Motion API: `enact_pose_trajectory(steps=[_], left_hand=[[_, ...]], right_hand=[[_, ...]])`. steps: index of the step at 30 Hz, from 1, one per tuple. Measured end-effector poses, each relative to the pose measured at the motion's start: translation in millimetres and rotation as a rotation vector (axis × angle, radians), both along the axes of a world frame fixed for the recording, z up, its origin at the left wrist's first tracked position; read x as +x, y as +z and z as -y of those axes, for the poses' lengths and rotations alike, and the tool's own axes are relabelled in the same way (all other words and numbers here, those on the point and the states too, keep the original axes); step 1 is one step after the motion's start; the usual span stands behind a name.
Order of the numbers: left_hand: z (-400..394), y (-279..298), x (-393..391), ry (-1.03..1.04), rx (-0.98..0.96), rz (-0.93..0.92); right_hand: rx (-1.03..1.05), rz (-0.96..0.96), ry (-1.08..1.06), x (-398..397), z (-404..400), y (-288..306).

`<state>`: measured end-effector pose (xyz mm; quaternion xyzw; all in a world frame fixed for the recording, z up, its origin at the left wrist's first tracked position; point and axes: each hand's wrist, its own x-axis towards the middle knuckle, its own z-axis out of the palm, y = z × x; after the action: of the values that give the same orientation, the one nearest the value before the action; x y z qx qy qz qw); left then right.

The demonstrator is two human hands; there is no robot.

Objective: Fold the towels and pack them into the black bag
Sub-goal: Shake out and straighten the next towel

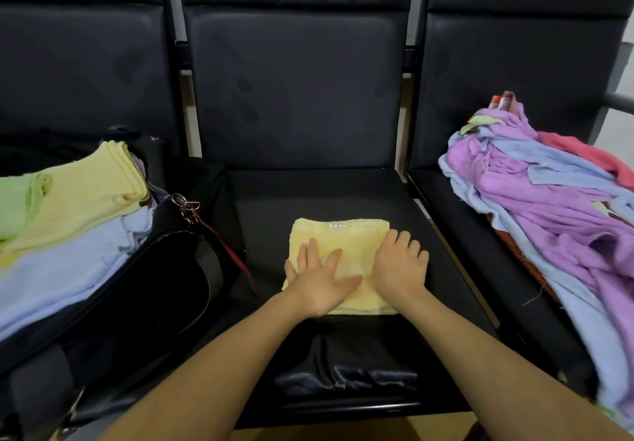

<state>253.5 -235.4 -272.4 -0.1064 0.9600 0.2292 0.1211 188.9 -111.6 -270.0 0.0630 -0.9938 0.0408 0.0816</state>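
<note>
A folded yellow towel (339,255) lies on the middle black seat (404,207). The left hand (319,277) presses flat on it, fingers straight and spread, with towel showing beyond the fingertips. The right hand (399,265) rests on the towel's right edge; its fingers seem slightly bent, though whether they pinch the cloth is unclear. Left of the fingers, the black bag (164,269) holds folded towels (75,207). To their right lies a heap of unfolded towels (535,200).

A folded towel (339,262) is laid on the middle seat (343,193), with both hands pressed flat on it. Left of the seat an open bag (151,279) holds folded towels (79,207). Right of it, unfolded towels (549,207) are heaped.
</note>
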Motion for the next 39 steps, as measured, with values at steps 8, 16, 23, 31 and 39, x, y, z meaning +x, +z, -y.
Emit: enact_pose_trajectory(steps=[8,16,23,31,39], left_hand=[[9.2,-4.7,-6.6,0.301,-0.180,-0.120],[8.4,31.6,5.4,0.280,-0.273,-0.342],[51.8,93.5,34.3,0.354,-0.488,-0.448],[126.2,151.2,96.3,0.537,-0.549,-0.551],[215.0,148.9,165.4,0.643,-0.508,-0.538]], right_hand=[[0.070,0.099,0.005,-8.0,-1.1,-5.9],[-0.370,0.146,0.171,1.8,17.1,25.2],[-0.481,-0.011,0.292,28.3,59.2,87.3],[-0.565,-0.164,0.493,76.9,141.9,162.4],[-0.572,-0.072,0.641,130.0,240.1,168.7]])
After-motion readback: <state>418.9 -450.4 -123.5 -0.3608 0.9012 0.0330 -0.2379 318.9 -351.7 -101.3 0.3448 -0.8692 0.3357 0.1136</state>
